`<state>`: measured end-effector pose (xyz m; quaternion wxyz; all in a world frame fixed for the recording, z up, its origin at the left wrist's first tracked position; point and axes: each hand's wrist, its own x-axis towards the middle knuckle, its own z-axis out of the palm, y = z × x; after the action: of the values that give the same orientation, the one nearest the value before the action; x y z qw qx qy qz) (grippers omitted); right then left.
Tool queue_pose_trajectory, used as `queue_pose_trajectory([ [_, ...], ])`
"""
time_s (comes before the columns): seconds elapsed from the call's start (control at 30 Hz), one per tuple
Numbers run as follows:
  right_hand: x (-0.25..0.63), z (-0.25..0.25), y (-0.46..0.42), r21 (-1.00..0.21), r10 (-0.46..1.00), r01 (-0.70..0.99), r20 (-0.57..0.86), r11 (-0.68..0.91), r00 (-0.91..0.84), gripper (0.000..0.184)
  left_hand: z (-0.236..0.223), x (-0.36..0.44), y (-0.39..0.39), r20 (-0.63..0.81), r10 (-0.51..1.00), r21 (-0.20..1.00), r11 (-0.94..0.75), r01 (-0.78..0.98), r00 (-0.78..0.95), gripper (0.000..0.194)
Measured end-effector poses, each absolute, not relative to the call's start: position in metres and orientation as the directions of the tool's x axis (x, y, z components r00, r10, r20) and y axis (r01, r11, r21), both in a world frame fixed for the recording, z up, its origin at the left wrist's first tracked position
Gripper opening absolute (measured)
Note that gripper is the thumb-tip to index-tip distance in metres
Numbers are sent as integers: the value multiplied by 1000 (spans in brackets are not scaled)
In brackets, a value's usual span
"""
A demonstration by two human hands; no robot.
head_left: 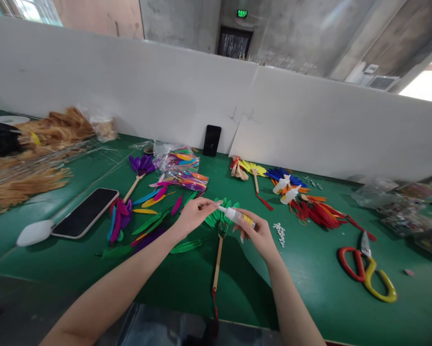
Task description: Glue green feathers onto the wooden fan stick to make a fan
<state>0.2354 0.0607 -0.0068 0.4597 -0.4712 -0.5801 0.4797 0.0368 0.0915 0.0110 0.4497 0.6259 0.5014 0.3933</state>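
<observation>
My right hand (256, 232) is wrapped round a small white glue bottle (231, 214) with a yellow label, its nozzle pointing left. Close to the nozzle tip, my left hand (197, 211) is closed in a pinch; what sits between the fingertips is too small to make out. Below both hands lies a green feather fan (221, 227) with a wooden handle (218, 263) and a red tassel (216, 305) hanging toward the table's front edge. Small white beads (279, 234) lie in a patch right of my right hand.
Scissors (363, 269) with red and yellow handles lie at right. Loose feathers (151, 221), a purple fan (141, 166) and a phone (88, 213) are at left. Two more glue bottles (290, 194) and red feathers (320, 211) lie behind. A white partition (129, 86) bounds the back.
</observation>
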Motion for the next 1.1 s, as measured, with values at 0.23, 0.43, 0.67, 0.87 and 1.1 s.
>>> queue_pose_trajectory([
  [0.23,234,-7,60,-987,985,121,87,106,-146,41,10,35,94,130,970,925,-194,328,206,33],
  [0.43,234,-7,60,-982,988,152,95,114,-124,42,7,34,97,138,981,941,-173,290,138,33],
  [0.67,240,-7,62,-988,991,76,133,134,-20,40,11,27,103,-8,1000,998,7,58,21,37],
  [0.87,241,-8,62,-994,994,31,105,105,-12,41,16,27,102,-92,987,995,94,-13,135,41],
  [1.1,238,-5,60,-992,991,69,101,107,-90,40,9,36,94,-31,980,989,1,151,196,36],
])
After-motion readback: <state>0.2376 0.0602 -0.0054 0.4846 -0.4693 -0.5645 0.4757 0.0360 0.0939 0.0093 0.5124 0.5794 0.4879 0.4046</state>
